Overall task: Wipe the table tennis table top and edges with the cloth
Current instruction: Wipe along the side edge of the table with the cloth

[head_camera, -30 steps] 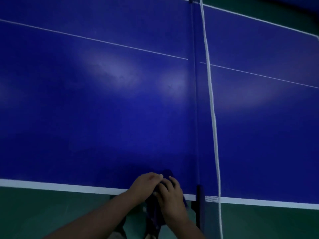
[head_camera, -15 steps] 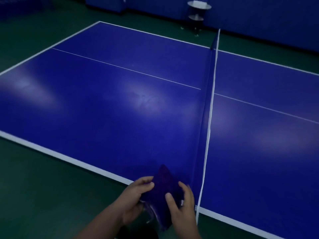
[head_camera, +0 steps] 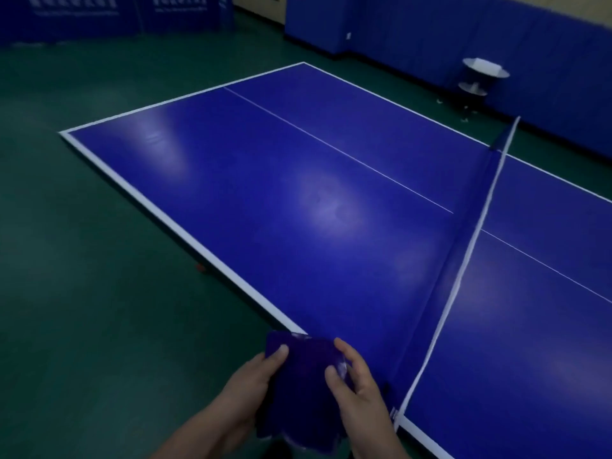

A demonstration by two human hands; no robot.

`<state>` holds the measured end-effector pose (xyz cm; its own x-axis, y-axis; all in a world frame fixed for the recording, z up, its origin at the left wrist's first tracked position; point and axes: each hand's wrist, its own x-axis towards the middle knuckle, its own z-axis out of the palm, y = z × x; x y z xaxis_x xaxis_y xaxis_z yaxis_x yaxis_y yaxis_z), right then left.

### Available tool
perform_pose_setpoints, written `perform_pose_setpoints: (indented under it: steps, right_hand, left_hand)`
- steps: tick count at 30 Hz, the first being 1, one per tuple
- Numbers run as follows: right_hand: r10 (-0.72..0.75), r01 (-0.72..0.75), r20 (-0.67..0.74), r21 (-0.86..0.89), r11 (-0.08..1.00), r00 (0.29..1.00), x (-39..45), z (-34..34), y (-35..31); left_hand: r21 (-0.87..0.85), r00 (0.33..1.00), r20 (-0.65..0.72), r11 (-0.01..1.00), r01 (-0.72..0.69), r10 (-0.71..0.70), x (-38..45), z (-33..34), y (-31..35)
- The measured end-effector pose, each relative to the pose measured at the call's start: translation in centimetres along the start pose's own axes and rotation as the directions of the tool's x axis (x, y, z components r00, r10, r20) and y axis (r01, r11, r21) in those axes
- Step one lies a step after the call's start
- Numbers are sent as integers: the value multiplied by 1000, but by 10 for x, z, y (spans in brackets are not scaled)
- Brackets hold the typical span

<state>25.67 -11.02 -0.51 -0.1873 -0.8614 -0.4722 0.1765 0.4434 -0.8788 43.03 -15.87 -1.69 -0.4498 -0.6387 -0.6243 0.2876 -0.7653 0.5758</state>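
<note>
Cloth (head_camera: 304, 389), dark blue and partly folded, sits at the lower centre of the head view, held up between both hands just in front of the near white edge of the table tennis table (head_camera: 298, 200). The left hand (head_camera: 251, 382) grips the cloth's left side, with the thumb pressed on its upper face. The right hand (head_camera: 354, 382) holds the right side, its thumb on top and its fingers curled round the edge. The blue table top fills the middle and right of the frame, with soft light patches on it. The net (head_camera: 463, 260) runs from the lower right up to the upper right. A green floor (head_camera: 99, 293) lies at the left. A small round stand (head_camera: 477, 81) is at the upper right, near the blue wall padding (head_camera: 397, 28).
</note>
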Motion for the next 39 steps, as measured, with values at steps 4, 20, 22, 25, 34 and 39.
perform_pose_setpoints:
  steps: [4, 20, 22, 25, 34, 39]
  right_hand:
    - [30, -26, 66, -64, 998, 997, -25, 37, 4]
    - [30, 586, 612, -769, 258, 790, -36, 33, 13]
    - [54, 640, 665, -736, 219, 745, -12, 16, 6]
    - [116, 714, 720, -694, 96, 684, 40, -13, -4]
    - [259, 912, 881, -344, -222, 395, 209, -27, 18]
    - [252, 914, 920, -202, -352, 301, 257, 6, 52]
  left_hand:
    - [-167, 995, -64, 984, 62, -73, -32, 4, -23]
    - [-667, 964, -264, 717, -200, 23, -75, 13, -103]
    - [-707, 956, -289, 665, -242, 40, -56, 21, -110]
    - [-686, 922, -384, 655, -317, 44, -16, 29, -119]
    - [-491, 755, -656, 753, -438, 11, 117, 22, -160]
    - [-276, 742, -642, 844, -460, 195, 164, 28, -181]
